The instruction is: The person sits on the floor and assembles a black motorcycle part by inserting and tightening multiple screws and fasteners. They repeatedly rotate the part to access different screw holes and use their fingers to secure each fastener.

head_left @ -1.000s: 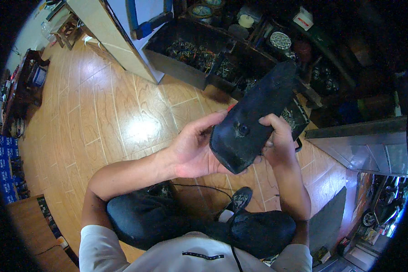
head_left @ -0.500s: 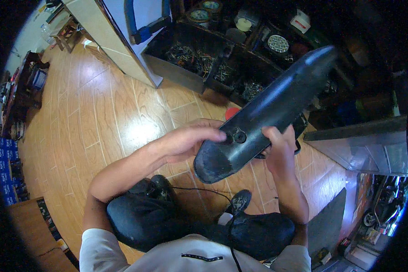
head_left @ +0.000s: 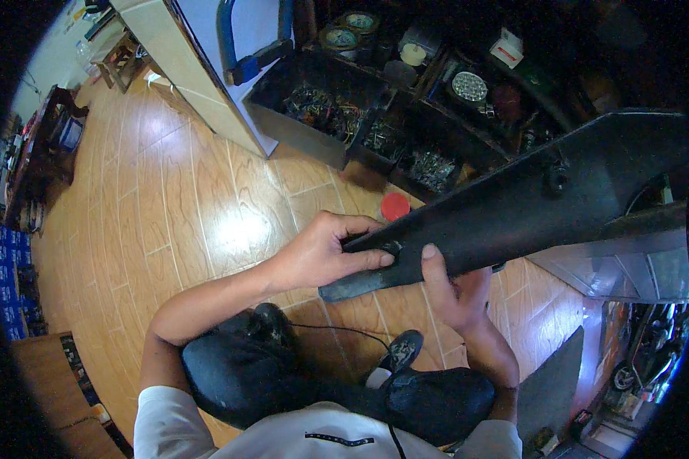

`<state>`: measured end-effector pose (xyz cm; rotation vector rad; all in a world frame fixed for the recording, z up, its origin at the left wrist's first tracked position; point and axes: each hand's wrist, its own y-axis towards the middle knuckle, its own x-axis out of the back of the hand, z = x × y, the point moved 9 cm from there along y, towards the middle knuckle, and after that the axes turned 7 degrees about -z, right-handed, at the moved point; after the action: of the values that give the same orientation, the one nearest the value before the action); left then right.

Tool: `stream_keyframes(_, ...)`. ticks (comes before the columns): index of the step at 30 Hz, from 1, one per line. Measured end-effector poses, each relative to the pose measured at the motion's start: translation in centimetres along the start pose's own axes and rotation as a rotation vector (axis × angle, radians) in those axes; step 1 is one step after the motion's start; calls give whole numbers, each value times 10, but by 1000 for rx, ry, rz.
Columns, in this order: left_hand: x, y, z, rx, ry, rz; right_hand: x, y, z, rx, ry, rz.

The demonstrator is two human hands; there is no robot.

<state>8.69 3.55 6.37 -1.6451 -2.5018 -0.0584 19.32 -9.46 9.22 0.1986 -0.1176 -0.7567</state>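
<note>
A long black curved cover (head_left: 497, 226) slants from between my knees up to the far right. Its hollow inner face is toward me, with a small round fitting (head_left: 557, 180) partway along. At the narrow near end my left hand (head_left: 321, 256) pinches it, thumb on the inner face beside a small hole and fingers behind the far edge. My right hand (head_left: 458, 294) grips the near edge, its thumb pressed on the cover and its other fingers partly hidden beneath. Just beyond the cover, a red round lid (head_left: 395, 206) rests on the floor.
Dark open bins (head_left: 306, 138) of small metal parts stand ahead, with tape rolls (head_left: 341, 38) behind them. A pale metal panel (head_left: 620, 268) lies at the right. My shoe (head_left: 402, 348) and a thin black cord (head_left: 337, 329) are on the wood-look tiled floor (head_left: 207, 199). Blue boxes (head_left: 11, 275) are stacked at left.
The cover has been turned over, from its glossy outer face to its hollow inner face. Its far end has swung right and down. Both hands still hold it near the narrow end.
</note>
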Motion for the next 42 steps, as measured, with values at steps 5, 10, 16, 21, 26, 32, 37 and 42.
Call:
stream_keyframes(5,-2,1,1,13,-23,11,-1,0,1,52,-13,-25)
stream_keyframes(10,0,1,5,23,-18,-52,4,4,-9,-69,10,-19)
stream_keyframes(16,24,0,-25,-427,500,-385,20,30,-20,-19,-2,48)
stream_keyframes(21,44,-1,11,-232,391,-567,40,57,-12,403,-249,323)
stream_keyframes(26,36,5,60,122,-483,-454,56,54,-11,467,-126,333)
stream_keyframes(32,15,4,54,203,-465,-277,59,44,-5,488,-174,325)
stream_keyframes(37,-9,6,46,309,-892,-71,65,40,-20,453,-168,193)
stream_keyframes(42,-31,11,18,214,-1338,129,47,38,-20,403,-175,302)
